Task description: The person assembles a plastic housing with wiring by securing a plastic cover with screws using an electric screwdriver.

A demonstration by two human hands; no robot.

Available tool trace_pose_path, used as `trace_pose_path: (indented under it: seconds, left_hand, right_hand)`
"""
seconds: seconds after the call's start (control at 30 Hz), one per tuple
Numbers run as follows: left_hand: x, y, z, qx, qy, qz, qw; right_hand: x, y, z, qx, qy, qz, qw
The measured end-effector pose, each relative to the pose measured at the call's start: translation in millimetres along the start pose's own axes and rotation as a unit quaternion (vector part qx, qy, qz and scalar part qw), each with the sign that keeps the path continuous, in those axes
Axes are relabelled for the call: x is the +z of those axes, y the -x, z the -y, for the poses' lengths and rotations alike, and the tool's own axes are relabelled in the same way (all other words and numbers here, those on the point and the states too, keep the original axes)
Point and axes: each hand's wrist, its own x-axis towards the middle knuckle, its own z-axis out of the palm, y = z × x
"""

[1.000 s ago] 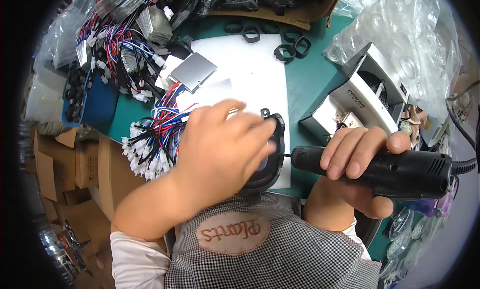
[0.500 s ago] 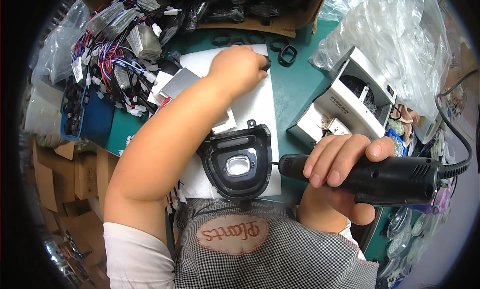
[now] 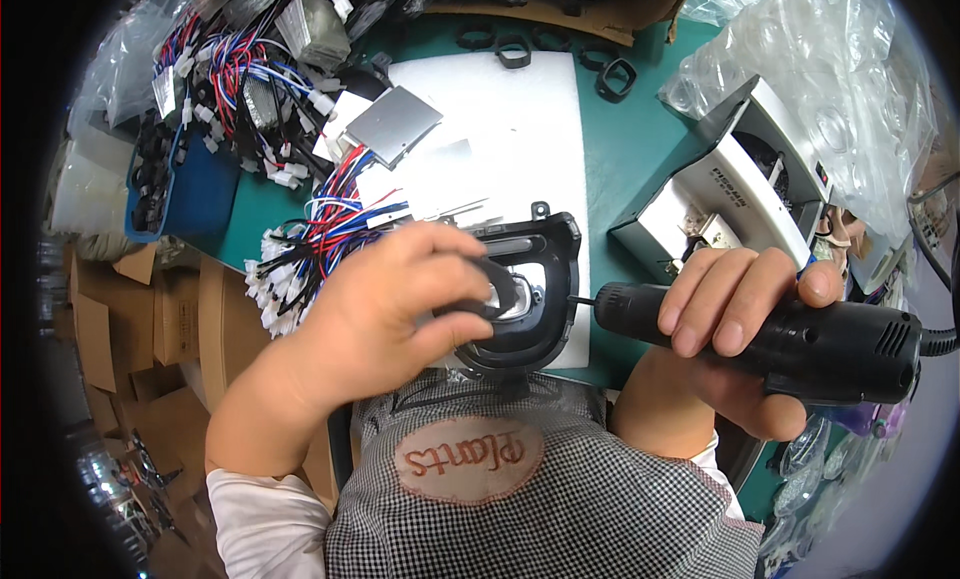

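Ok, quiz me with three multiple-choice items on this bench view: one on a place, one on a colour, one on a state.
1. Where does the black plastic housing lie?
A on the white foam sheet
B in the blue bin
C on cardboard
2. What colour is the table top?
A red
B green
C yellow
3. What does the right hand hold?
A nothing
B wire bundle
C black electric screwdriver

A: foam shows beneath it. B: green around the sheet. C: fingers wrap its body, while the left hand pinches a small dark part.

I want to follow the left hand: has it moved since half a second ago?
Yes. The left hand has come back from the far end of the white foam sheet toward the person, onto the black housing.
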Motion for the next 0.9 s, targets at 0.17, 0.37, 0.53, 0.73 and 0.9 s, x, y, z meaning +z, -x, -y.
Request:
trace_pose_path:
  seconds: [0.17,0.37,0.53,0.73,0.9]
  left_hand:
    - [35,21,1,0.044,-0.109,-0.057,0.991]
    - [58,21,4,0.053,-0.148,-0.126,0.98]
    - [60,17,8,0.062,-0.176,-0.138,0.973]
    - [55,15,7,0.027,-0.202,-0.087,0.975]
    - [52,14,7,0.038,-0.177,-0.094,0.979]
  right_hand:
    - [0,1,-1,0.004,0.007,0.003,1.0]
    - [-4,0,-2,0.005,0.0,0.018,1.0]
    - [-6,-1,-2,0.013,-0.008,0.038,0.999]
    - [-7,-2,-3,0.012,-0.008,0.047,0.999]
    - [4,2,0,0.003,-0.02,-0.013,1.0]
